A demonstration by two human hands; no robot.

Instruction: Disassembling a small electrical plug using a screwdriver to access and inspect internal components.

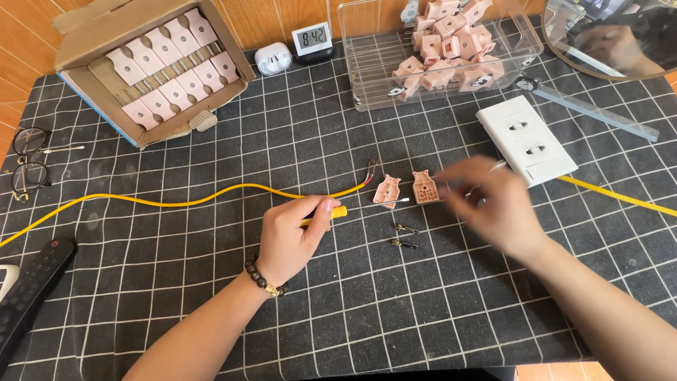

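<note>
Left hand (293, 236) is closed around a yellow-handled screwdriver (337, 211) near the middle of the desk (211, 296), its metal tip pointing at one pink plug half (387, 190). Right hand (486, 204) is motion-blurred, fingers loosely spread over the second pink plug half (425, 187); whether it grips anything I cannot tell. Both halves lie open and side by side, so the plug appears to be apart. Two small metal prongs (405, 236) lie loose just below them, not seated in either shell. The yellow cable (176, 202) runs in from the desk's left edge and ends beside the halves with bare stripped wires (371, 173), joined to nothing. By my judgement the wiring and closing-up remain to be done.

Farther out, toward the right edge, a white double wall socket (525, 139) lies flat. At the back edge stands a clear plastic bin (374, 63) heaped with more pink plugs. In the back left corner an open brown cardboard box (92, 32) with a blue side holds rows of pink plugs. Between the two sit a small white case (273, 58) and a little digital clock (312, 39). Eyeglasses (29, 162) rest at the left edge, a dark remote (35, 282) below them.
</note>
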